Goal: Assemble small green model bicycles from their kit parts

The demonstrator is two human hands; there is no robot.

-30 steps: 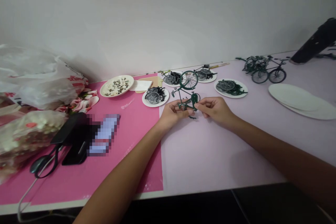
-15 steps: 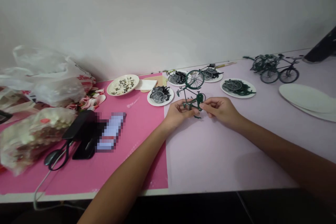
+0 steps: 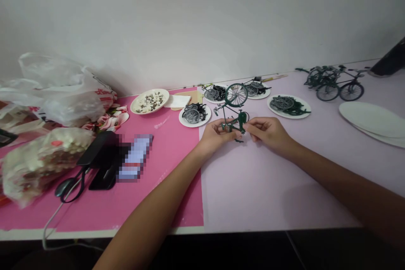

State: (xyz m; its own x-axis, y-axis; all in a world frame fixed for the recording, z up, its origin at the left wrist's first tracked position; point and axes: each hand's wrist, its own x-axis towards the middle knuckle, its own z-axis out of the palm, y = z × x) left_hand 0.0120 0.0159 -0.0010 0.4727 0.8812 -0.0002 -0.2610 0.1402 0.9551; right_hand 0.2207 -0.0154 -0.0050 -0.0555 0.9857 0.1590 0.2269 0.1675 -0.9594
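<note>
A small green model bicycle [image 3: 234,107] with one spoked wheel raised toward the wall is held between both my hands above the lilac table mat [image 3: 268,185]. My left hand [image 3: 216,136] is closed on its frame from the left. My right hand [image 3: 268,132] pinches the frame's right end with its fingertips. The lower part of the model is partly hidden by my fingers.
Several white plates with wheels and frame parts [image 3: 193,114] [image 3: 288,105] sit behind my hands, and a dish of small pieces [image 3: 149,101]. Finished model bicycles [image 3: 336,83] stand far right by stacked plates [image 3: 370,118]. Scissors [image 3: 70,184], a black device [image 3: 99,158] and plastic bags [image 3: 53,97] lie on the pink mat.
The view has shifted slightly left, so everything sits a little further right. My hands keep the same hold on the model bicycle.
</note>
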